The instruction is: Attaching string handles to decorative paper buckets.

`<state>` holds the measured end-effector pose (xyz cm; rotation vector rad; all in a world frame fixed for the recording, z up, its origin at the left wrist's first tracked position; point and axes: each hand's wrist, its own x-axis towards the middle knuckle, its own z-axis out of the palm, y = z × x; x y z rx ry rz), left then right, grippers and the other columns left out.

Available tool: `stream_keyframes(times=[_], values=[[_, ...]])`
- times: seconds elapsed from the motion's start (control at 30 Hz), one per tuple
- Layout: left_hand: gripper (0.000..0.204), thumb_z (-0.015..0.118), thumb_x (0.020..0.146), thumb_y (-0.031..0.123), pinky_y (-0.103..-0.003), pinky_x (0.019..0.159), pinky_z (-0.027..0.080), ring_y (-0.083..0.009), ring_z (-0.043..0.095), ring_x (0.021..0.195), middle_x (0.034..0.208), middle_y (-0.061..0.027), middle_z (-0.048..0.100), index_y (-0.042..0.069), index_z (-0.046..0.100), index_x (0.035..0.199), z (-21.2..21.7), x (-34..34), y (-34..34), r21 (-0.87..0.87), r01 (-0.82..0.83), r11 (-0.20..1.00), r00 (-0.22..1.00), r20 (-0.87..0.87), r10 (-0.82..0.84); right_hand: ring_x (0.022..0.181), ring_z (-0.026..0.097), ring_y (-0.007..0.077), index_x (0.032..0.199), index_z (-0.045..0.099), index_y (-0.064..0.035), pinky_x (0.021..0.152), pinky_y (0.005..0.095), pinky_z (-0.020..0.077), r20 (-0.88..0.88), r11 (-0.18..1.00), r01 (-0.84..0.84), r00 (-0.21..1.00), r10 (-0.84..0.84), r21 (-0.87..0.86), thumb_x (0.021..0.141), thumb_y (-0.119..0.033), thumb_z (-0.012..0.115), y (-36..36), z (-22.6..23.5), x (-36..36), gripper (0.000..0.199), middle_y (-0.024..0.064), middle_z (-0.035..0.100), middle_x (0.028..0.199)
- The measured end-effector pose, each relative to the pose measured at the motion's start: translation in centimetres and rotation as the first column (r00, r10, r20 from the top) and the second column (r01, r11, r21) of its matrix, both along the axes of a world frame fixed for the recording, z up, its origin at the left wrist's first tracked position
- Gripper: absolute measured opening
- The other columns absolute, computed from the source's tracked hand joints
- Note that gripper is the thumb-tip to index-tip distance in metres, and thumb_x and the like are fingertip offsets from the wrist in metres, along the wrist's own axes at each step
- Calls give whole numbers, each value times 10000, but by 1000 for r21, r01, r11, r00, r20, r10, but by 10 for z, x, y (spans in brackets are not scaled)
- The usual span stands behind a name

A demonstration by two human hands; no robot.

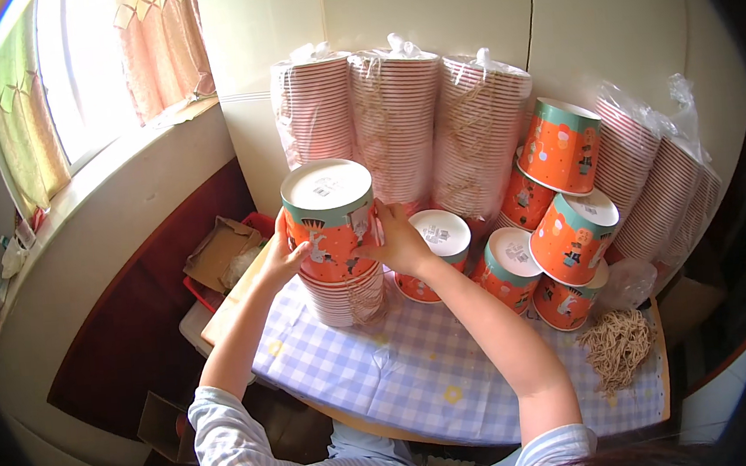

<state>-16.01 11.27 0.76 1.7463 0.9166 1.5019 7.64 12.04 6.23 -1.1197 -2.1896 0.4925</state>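
A large orange paper tub (332,249) with a green band stands upside down on top of a nested stack of tubs (343,298), its white base facing up. My left hand (283,256) presses against its left side, fingers mostly round the far side. My right hand (398,241) grips the right side, thumb toward the front. Just right of the stack sits another upturned tub (440,235). Farther right, several more orange tubs (573,239) are piled upside down on one another.
Tall plastic-wrapped stacks of tubs (397,121) line the wall, with more wrapped stacks (663,184) leaning at the right. Tangled beige strings (617,350) lie on the checked tablecloth (401,362) near its right edge. An open cardboard box (221,254) stands left of the table.
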Motion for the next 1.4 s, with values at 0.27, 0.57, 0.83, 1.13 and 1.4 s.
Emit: stream_keyframes(times=[0.27,0.57,0.83,1.13,1.4], values=[[948,675,718,396,-351,1019,209,-206,229,1250,1342,-114,241,73,50,1355,-11,13,-6,33,-8,999,996,89,5,1058,461,365,1264,241,60,853,390,424,-2,997,5,1000,-5,82,652,-338,707,2,-6,1,866,250,340,1210],[898,633,739,416,-355,1014,214,-240,253,1238,1339,-126,256,95,60,1352,-25,7,-4,21,-70,997,995,72,68,1077,434,379,1251,308,15,882,403,396,138,997,-28,990,37,-69,710,-391,625,-10,-23,14,747,261,367,1197],[582,623,771,200,-363,916,344,-254,437,1086,1179,-161,435,17,321,1233,-27,26,-30,229,-548,804,819,-50,572,1161,355,365,1185,433,-9,957,411,321,261,949,-245,920,292,-200,760,-358,581,-58,-98,92,570,237,385,1241],[393,609,655,107,-454,901,315,-317,444,1043,1053,-100,495,77,519,1037,-8,159,-62,700,2,714,640,-550,537,1022,469,326,1131,468,-16,875,394,391,481,825,-344,686,547,-448,776,-323,582,-162,-111,156,483,169,478,1117],[303,587,742,173,-452,949,284,-350,306,1203,1173,-132,434,44,519,1007,-42,206,-3,480,-203,854,613,-617,493,965,518,308,1020,513,-36,798,411,441,562,906,-270,715,416,-327,756,-334,600,-174,-74,164,408,140,538,992]])
